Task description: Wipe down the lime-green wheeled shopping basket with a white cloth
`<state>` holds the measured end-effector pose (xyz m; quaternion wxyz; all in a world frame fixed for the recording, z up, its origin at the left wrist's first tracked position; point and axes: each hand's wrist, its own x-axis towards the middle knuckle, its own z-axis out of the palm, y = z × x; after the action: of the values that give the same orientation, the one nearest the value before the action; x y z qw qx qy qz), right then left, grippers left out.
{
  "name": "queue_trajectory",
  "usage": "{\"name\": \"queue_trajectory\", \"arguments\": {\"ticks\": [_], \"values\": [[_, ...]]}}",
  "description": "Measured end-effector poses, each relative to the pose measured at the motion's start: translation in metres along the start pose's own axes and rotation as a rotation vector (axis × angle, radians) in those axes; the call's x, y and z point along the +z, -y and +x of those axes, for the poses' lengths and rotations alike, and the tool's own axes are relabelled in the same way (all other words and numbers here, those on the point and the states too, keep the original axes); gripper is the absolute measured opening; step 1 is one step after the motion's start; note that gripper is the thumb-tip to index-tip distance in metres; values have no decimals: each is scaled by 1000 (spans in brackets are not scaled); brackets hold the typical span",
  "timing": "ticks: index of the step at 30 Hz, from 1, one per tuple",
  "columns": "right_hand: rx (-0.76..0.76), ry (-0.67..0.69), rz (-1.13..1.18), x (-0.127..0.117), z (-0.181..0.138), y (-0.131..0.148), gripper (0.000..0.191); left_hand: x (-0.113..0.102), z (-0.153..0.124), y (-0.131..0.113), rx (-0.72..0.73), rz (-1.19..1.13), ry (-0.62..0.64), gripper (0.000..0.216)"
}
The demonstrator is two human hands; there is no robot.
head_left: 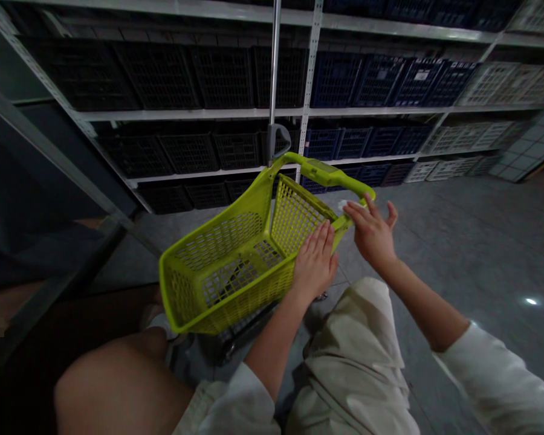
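A lime-green plastic basket cart stands on the floor in front of me, empty, with its handle on the far right side. My left hand lies flat on the basket's right rim, fingers together and stretched out. My right hand is beside the handle's lower end, fingers spread, pressing a small white cloth or wipe against the basket's corner.
Metal shelving with several black, blue and white crates fills the wall behind. A grey pole with a grip stands behind the basket. My knees in light trousers are at the bottom. Grey tiled floor extends right.
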<state>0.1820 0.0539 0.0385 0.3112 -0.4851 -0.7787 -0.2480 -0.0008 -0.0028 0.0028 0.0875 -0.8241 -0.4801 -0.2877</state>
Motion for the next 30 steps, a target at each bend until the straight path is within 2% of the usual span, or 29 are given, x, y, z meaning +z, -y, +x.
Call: {"name": "queue_trajectory", "arguments": {"ticks": [2,4,6,9,11,15,17,20,22,24,27,30], "values": [[-121,71,34,-4,-7,17,54,0,0,0,-3,0,2,62],[-192,105,51,-8,-7,11,55,-1,-1,1,3,2,6,62],[-158,87,39,-9,1,-15,54,-2,-1,1,11,4,10,62],[-8,-4,4,-5,11,-43,52,-2,-1,0,8,8,4,62],[22,-30,2,-4,7,-34,54,-1,-1,0,4,2,0,62],[-168,93,69,-8,-10,7,59,0,-1,0,2,-19,-1,61],[-208,122,59,-10,-8,2,60,-1,-1,1,4,-20,4,61],[-87,45,1,-7,6,-29,55,-1,-1,1,6,-9,7,62],[-2,-26,-22,-3,10,-38,51,-1,-1,0,4,3,4,63],[-14,-41,-12,-1,6,-26,50,-1,-1,0,4,12,0,63],[-172,36,26,-3,-9,2,54,-1,-1,0,9,18,-1,62],[-209,44,-4,-5,-6,-9,54,-2,-1,1,16,33,8,63]]}}
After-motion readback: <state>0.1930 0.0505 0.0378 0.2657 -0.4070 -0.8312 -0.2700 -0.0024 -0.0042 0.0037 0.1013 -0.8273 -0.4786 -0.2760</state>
